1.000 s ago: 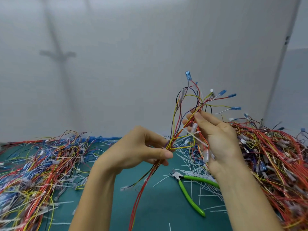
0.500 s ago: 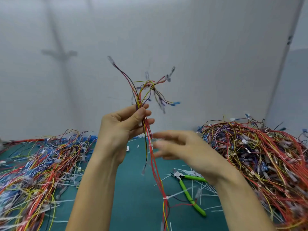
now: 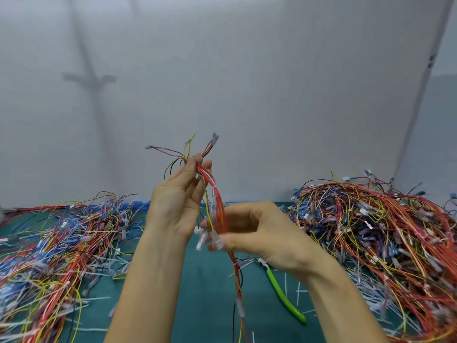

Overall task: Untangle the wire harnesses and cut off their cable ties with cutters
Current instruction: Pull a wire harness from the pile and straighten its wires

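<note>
Held upright above the desk (image 3: 205,300), in front of a plain wall: one wire harness (image 3: 218,206). Pinched near its top between the thumb and fingertips of the left grip (image 3: 178,201), palm toward the camera, with loose ends fanning out above. Lower down, taken by the right grip (image 3: 249,233), fingers curled round the bundle among clear terminal sleeves; too blurred to judge how firmly.

Probably very light and limp: thin insulated strands, springy rather than stiff, likely to slide through a loose pinch and to snag by their connectors. Best taken on the gathered red stretch between the two grips, not by the stray ends or sleeves, which look easy to bend or pull off. For the cut, hold close beside the white cable tie (image 3: 234,264) just below the right grip, keeping the strands taut.

Below and to the right of the right grip, flat on the desk among cut tie scraps: green-handled cutters (image 3: 284,297), untouched. Well out to the left of the left grip, one wire pile (image 3: 61,243); beyond the right grip, a taller heap (image 3: 385,231).

No brand, label or writing readable anywhere.
</note>
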`<state>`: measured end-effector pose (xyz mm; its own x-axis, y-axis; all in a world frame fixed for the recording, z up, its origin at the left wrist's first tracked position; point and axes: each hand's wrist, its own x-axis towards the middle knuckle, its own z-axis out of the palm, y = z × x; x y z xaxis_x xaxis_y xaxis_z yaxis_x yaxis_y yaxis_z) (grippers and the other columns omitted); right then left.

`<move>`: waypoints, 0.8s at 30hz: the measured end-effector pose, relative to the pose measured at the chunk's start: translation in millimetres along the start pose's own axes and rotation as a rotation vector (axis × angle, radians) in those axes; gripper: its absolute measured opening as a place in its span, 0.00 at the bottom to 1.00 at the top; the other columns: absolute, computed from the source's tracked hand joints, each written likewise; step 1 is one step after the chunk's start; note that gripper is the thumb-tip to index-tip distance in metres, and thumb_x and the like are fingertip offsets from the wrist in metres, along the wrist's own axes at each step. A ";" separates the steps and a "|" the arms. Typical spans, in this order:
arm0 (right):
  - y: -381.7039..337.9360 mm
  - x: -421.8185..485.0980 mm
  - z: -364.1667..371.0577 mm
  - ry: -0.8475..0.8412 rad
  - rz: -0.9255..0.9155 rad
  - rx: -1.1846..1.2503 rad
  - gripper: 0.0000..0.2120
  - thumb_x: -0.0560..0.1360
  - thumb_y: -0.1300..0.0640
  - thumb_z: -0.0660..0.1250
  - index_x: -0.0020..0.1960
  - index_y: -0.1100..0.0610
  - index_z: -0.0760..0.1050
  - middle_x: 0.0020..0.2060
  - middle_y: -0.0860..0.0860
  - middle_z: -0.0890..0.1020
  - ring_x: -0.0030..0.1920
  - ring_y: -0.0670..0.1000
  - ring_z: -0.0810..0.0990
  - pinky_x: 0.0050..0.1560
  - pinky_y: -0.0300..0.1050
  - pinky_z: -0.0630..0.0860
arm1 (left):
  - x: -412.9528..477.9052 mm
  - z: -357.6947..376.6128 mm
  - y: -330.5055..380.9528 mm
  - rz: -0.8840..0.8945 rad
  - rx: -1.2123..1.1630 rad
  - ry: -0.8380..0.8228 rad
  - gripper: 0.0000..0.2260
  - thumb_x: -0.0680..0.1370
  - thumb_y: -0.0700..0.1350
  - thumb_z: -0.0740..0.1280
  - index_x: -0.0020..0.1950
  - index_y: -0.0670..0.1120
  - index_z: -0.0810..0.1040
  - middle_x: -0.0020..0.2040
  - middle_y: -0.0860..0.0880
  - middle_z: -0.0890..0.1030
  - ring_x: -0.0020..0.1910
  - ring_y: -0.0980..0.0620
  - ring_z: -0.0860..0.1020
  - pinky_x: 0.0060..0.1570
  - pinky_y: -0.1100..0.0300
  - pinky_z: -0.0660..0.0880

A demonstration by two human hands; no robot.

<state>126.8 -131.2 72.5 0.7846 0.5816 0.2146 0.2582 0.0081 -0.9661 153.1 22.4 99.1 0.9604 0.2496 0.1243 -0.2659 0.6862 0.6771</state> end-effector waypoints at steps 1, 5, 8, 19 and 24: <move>0.7 -2.7 -2.9 -0.076 0.047 -0.076 0.13 0.73 0.71 0.71 0.55 0.60 0.81 0.48 0.56 0.86 0.48 0.48 0.84 0.53 0.40 0.80 | 1.1 0.5 -0.2 0.003 -0.028 0.016 0.06 0.80 0.39 0.63 0.50 0.38 0.79 0.47 0.46 0.81 0.35 0.58 0.83 0.36 0.68 0.79; 3.0 -5.6 -10.3 -0.037 0.042 -0.148 0.09 0.72 0.67 0.74 0.51 0.59 0.83 0.44 0.53 0.87 0.47 0.47 0.85 0.51 0.35 0.79 | 5.7 -2.4 2.0 -0.014 -0.187 0.074 0.06 0.80 0.39 0.63 0.45 0.39 0.78 0.37 0.47 0.84 0.33 0.57 0.83 0.37 0.69 0.79; 1.8 -2.4 -10.6 0.148 -0.110 0.095 0.06 0.69 0.65 0.75 0.47 0.61 0.85 0.41 0.57 0.87 0.44 0.53 0.87 0.48 0.38 0.80 | 11.7 -9.2 6.0 -0.064 -0.277 0.117 0.07 0.80 0.40 0.63 0.44 0.40 0.77 0.33 0.48 0.84 0.33 0.58 0.83 0.53 0.69 0.77; -4.3 8.4 -5.3 0.215 -0.368 0.855 0.18 0.78 0.52 0.60 0.55 0.62 0.83 0.44 0.56 0.86 0.46 0.51 0.86 0.51 0.45 0.81 | 7.2 1.4 -7.4 -0.184 -0.337 0.088 0.08 0.79 0.37 0.65 0.55 0.36 0.80 0.40 0.44 0.85 0.35 0.51 0.85 0.47 0.62 0.80; 0.1 7.3 -6.2 0.180 -0.384 0.861 0.16 0.78 0.56 0.60 0.58 0.61 0.82 0.46 0.54 0.86 0.50 0.50 0.85 0.54 0.44 0.80 | 5.7 0.7 -4.0 -0.245 -0.345 0.029 0.07 0.79 0.38 0.65 0.53 0.37 0.80 0.41 0.44 0.85 0.36 0.51 0.85 0.57 0.63 0.76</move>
<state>136.0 -132.0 74.8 0.8261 0.2814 0.4883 0.0698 0.8086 -0.5842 159.7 20.6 97.5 0.9972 0.0666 -0.0337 -0.0475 0.9148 0.4011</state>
